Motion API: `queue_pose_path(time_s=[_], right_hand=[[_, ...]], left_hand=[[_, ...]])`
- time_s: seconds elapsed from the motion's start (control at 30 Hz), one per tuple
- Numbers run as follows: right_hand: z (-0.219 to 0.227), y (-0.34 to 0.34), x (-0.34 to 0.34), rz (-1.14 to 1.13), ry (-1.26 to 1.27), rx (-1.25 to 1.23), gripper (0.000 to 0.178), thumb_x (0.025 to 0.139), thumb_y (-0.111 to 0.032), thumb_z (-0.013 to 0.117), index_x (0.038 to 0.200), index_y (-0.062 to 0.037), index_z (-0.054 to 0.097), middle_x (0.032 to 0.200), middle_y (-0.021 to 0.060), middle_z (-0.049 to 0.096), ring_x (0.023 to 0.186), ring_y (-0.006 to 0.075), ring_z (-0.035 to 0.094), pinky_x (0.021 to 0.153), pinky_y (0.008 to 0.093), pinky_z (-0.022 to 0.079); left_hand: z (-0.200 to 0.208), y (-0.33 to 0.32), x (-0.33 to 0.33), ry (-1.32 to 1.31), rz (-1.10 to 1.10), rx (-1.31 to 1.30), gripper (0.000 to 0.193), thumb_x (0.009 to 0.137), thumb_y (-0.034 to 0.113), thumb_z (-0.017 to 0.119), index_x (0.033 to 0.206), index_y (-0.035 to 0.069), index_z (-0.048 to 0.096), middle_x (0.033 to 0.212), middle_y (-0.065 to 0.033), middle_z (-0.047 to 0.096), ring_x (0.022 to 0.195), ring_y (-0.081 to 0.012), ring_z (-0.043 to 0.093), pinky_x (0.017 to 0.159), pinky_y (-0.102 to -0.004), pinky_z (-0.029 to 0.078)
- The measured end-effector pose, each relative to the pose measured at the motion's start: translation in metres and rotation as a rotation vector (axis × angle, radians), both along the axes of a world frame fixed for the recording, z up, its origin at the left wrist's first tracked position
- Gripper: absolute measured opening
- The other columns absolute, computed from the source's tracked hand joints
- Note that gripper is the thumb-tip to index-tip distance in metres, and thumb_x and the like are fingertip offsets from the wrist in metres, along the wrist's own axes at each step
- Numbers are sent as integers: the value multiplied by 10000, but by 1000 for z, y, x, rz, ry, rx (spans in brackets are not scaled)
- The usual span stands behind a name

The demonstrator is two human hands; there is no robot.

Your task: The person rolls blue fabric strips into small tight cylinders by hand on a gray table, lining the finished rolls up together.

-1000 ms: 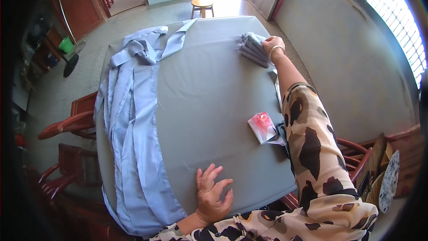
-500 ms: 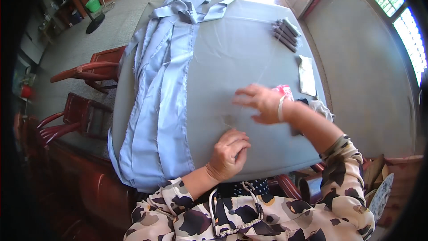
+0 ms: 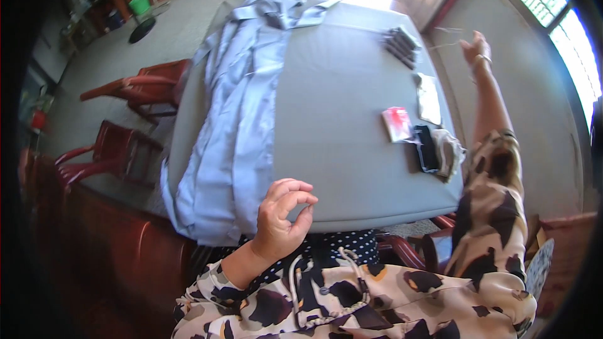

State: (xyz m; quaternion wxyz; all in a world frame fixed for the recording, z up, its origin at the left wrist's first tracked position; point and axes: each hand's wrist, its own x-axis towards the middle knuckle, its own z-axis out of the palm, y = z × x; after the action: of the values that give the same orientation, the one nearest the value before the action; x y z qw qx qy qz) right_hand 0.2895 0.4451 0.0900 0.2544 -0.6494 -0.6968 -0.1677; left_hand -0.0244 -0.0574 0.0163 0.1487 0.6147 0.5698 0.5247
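Note:
My left hand (image 3: 284, 218) is above the table's near edge, thumb and forefinger pinched together; whatever they hold is too small to make out. Far out to the right, past the table's side, my right hand (image 3: 477, 49) is raised at arm's length with its fingers closed. Fine pale thread (image 3: 445, 45) trails leftward from those fingers. Long strips of light blue cloth (image 3: 251, 119) with frayed edges lie lengthwise along the left of the table, bunched at the far end.
On the grey-covered table (image 3: 339, 119), the right side holds dark rolls (image 3: 399, 47), a white packet (image 3: 429, 99), a pink-and-white packet (image 3: 397, 124), a black phone (image 3: 425, 149) and a crumpled pale cloth (image 3: 448, 154). Red wooden chairs (image 3: 154, 91) stand left; a wall (image 3: 527, 100) rises right.
My right hand has swung from over the table far out to the right and away from me. My left hand has shifted slightly left, still pinched. The pink packet and phone are now uncovered.

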Motion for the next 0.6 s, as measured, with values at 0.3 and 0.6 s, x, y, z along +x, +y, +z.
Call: queue_pose_path(time_s=[0.3, 0.6], right_hand=[[-56, -258, -80, 989, 384, -488, 349, 752, 114, 661, 1070, -27, 631, 1023, 147, 657, 912, 244, 670, 784, 354, 542], [-97, -369, -100, 1345, 514, -848, 202, 799, 9, 668, 1001, 0, 668, 964, 140, 676, 744, 251, 682, 697, 349, 560]], left_hand=[[11, -29, -71, 20, 349, -297, 270, 806, 36, 714, 1058, -19, 638, 983, -138, 673, 804, -200, 662, 671, -310, 538], [-5, -33, -74, 44, 275, -616, 252, 791, 151, 764, 750, -16, 580, 659, -162, 615, 558, -213, 593, 562, -332, 476]])
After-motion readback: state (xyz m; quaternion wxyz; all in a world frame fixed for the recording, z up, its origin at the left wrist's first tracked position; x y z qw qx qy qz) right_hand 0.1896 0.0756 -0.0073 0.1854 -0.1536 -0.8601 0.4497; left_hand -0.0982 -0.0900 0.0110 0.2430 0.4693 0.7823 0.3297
